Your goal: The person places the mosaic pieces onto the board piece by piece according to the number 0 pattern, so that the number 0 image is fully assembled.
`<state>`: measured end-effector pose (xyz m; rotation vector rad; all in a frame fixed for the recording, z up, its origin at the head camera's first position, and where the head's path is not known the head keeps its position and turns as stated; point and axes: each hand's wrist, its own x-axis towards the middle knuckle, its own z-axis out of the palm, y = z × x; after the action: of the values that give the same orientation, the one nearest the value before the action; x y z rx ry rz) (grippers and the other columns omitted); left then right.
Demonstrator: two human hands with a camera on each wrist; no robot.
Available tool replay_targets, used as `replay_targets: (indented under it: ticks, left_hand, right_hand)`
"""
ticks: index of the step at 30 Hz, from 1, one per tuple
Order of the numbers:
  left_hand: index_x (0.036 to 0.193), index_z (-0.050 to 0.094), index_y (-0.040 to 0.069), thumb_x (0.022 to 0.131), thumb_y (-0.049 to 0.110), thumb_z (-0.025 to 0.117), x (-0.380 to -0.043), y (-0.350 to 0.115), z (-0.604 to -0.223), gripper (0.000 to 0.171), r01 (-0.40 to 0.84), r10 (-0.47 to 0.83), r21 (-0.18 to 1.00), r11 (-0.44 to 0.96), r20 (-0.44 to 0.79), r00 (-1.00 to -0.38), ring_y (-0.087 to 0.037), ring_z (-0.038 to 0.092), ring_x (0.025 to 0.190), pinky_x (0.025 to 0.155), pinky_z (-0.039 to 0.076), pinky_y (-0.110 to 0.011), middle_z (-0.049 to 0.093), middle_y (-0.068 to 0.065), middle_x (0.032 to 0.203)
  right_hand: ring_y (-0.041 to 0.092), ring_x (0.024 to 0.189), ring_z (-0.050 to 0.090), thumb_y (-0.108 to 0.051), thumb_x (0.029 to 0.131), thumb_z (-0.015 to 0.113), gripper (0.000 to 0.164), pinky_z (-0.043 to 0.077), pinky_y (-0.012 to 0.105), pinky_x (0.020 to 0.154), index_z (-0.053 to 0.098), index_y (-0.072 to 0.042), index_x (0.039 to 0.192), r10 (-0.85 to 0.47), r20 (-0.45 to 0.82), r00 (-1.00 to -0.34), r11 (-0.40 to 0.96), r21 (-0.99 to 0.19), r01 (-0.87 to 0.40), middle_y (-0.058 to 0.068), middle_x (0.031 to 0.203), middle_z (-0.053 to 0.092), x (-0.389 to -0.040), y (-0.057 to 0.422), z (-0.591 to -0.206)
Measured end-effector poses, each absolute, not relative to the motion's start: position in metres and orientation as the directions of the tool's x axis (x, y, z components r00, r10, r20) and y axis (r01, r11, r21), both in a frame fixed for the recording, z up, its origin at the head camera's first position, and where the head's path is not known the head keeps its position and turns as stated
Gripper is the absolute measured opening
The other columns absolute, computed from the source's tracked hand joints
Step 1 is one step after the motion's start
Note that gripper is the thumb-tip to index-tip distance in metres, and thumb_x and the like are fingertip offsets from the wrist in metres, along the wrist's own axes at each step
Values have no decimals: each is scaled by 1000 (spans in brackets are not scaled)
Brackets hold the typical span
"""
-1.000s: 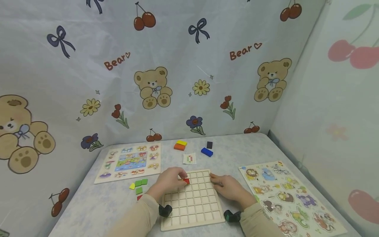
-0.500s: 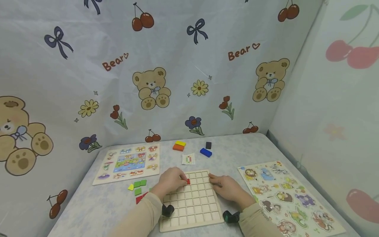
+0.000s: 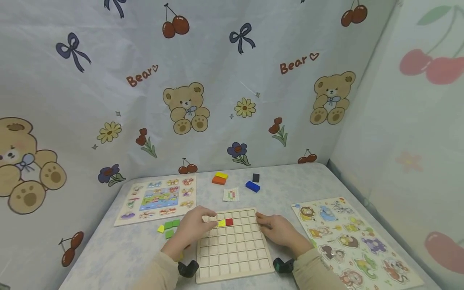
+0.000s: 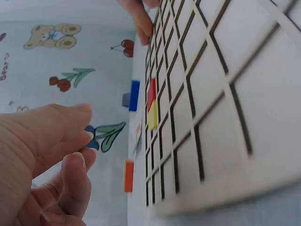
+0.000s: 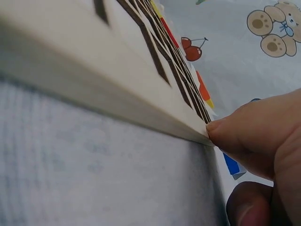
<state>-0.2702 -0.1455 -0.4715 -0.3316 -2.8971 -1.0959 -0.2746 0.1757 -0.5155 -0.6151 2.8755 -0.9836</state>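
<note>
Left hand (image 3: 193,226) over the left edge of the wooden grid board (image 3: 235,257), fingers loosely bent, nothing in them. Yellow tile (image 3: 221,223) lies just off those fingertips, on the side toward the right hand (image 3: 280,232); the red tile (image 3: 229,222) sits next beyond it, same row. Left hand clearly the nearer of the two. Both tiles look square — no long axis to read. Whether the yellow one is fully seated cannot be told.

Right hand holds nothing loose; a straight finger rests against the board's far right corner.

Green tiles (image 3: 169,225) and a small yellow piece (image 3: 161,228) lie off the board, on the outer side of the left hand. Straight ahead of the grip, past the far rim: a paper pattern card (image 3: 231,195), orange block (image 3: 219,180), blue block (image 3: 252,186).

Materials: pale, smooth-faced wood, dark lines between square cells; tiles flat, evenly coloured, crisp-edged — bright against the mottled grey tabletop (image 3: 137,249).
</note>
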Motion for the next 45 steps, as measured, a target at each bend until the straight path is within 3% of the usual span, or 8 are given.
replay_targets:
  ticks: [5,11,14,18,26,34,40,45]
  left_hand:
    - [131,70,18,94,27,76,-262,-200,-472,39,20,-77,683,730,112,-991,-16,60,77,58,48,-30,67,-6,129]
    - [140,60,10,96,22,69,-262,-263,-485,46,-190,-308,666,721,63,-949,-26,64,97,69,50,-35,64,-16,134]
    - [143,57,7,95,13,66,-262,-280,-489,50,-197,-276,652,732,19,-961,-32,61,105,79,50,-45,58,-22,139]
    - [140,60,6,90,6,67,-261,-287,-495,50,-160,-192,623,766,-16,-981,-31,59,103,83,50,-48,59,-22,137]
    - [135,64,5,87,12,76,-261,-289,-500,49,-180,-177,599,780,-64,-982,-24,60,89,75,51,-41,68,-9,103]
    - [136,64,11,87,18,79,-261,-294,-500,52,-113,-117,590,800,-32,-993,-32,64,112,90,53,-53,66,-13,131]
    - [131,68,10,86,17,80,-261,-299,-502,46,-75,-86,597,798,-9,-996,-25,67,102,87,54,-50,71,-4,113]
    - [128,70,10,87,24,82,-259,-303,-501,46,-82,-96,568,819,-6,-995,-22,68,99,85,55,-49,73,-2,109]
  right_hand:
    - [34,138,53,-16,100,65,36,44,56,109,67,-7,135,-368,86,-926,730,-590,-345,3,152,55,-275,176,-515]
    - [35,139,53,-15,100,65,36,43,55,110,67,-7,135,-364,90,-927,729,-592,-343,4,152,55,-275,178,-514]
    - [34,139,53,-15,100,65,36,43,55,111,67,-7,135,-362,97,-927,727,-594,-346,5,152,55,-276,178,-514]
    - [33,139,53,-15,100,65,36,43,55,111,67,-7,135,-358,100,-928,728,-593,-345,5,151,56,-276,177,-513]
    - [34,138,54,-14,100,64,36,44,55,110,67,-8,135,-358,103,-928,729,-591,-346,4,151,56,-275,177,-516]
    - [34,138,54,-14,100,64,37,44,55,110,67,-7,136,-356,105,-929,727,-593,-346,4,151,56,-273,176,-516]
    - [34,138,54,-13,100,64,37,44,55,109,66,-6,136,-360,110,-926,727,-590,-352,5,151,56,-271,174,-513]
    - [35,139,53,-13,100,63,37,43,55,110,66,-6,136,-370,109,-923,720,-594,-358,6,152,55,-270,172,-512]
